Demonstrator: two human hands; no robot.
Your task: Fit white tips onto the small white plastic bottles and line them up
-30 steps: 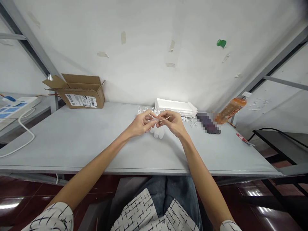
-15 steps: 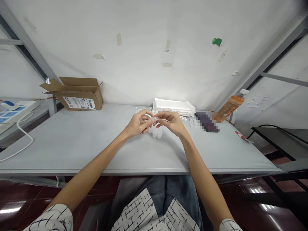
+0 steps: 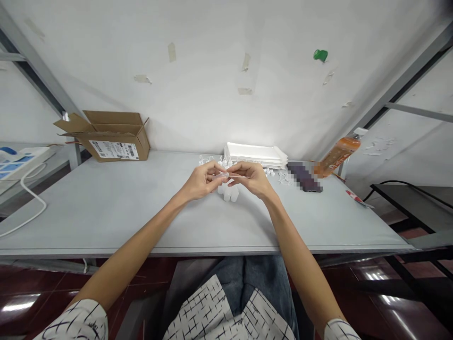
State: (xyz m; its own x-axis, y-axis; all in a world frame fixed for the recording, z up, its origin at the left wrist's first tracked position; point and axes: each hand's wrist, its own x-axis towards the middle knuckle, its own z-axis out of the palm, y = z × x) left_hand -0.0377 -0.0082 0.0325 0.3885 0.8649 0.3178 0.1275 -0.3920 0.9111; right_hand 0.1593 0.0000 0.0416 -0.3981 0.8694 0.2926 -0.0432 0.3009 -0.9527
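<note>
My left hand (image 3: 204,180) and my right hand (image 3: 252,178) meet fingertip to fingertip above the middle of the grey table. Between the left fingers is a small clear plastic piece (image 3: 222,175). A thin white strip (image 3: 239,176) runs from it into the right fingers, which pinch it. Both hands are closed, and the fingers partly cover these pieces. Just below and behind them, several translucent white plastic pieces (image 3: 229,192) lie on the table. Small white hook-like parts (image 3: 211,159) are scattered behind my left hand.
A stack of white trays or sheets (image 3: 255,153) lies against the wall. To its right are small white bits (image 3: 284,177), a pixelated dark phone-like object (image 3: 305,177) and a leaning orange drink bottle (image 3: 338,156). An open cardboard box (image 3: 116,141) stands back left, beside a white cable (image 3: 33,215).
My left fingers have shifted slightly around the clear piece, and their lower fingers show less. Both hands stay together in nearly the same place. The camera view has moved a little.
</note>
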